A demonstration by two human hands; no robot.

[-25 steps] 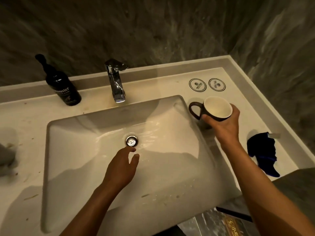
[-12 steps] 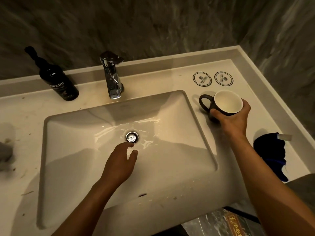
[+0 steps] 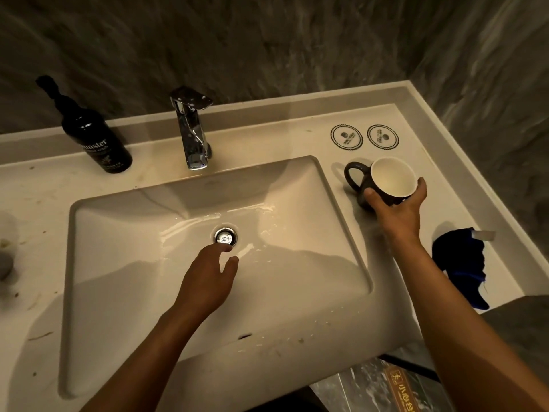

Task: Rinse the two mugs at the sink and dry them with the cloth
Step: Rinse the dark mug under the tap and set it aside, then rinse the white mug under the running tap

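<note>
A dark mug [image 3: 386, 182] with a white inside sits tilted on the counter right of the sink [image 3: 118, 221], its handle pointing left. My right hand [image 3: 395, 209] grips the mug's body from the near side. My left hand [image 3: 208, 281] hovers over the wet basin just below the drain [image 3: 225, 236], fingers apart and holding nothing. A blue cloth [image 3: 460, 266] lies crumpled on the counter to the right of my right forearm. Only one mug is in view.
A chrome tap [image 3: 191, 129] stands behind the basin with no water running. A dark hand-wash bottle [image 3: 95, 138] stands at the back left. Two round coasters [image 3: 364, 136] lie behind the mug. A grey object [image 3: 4, 257] shows at the left edge.
My right hand has carried the mug from the basin's right edge out over the counter and lowered it there. My left hand has stayed near the drain.
</note>
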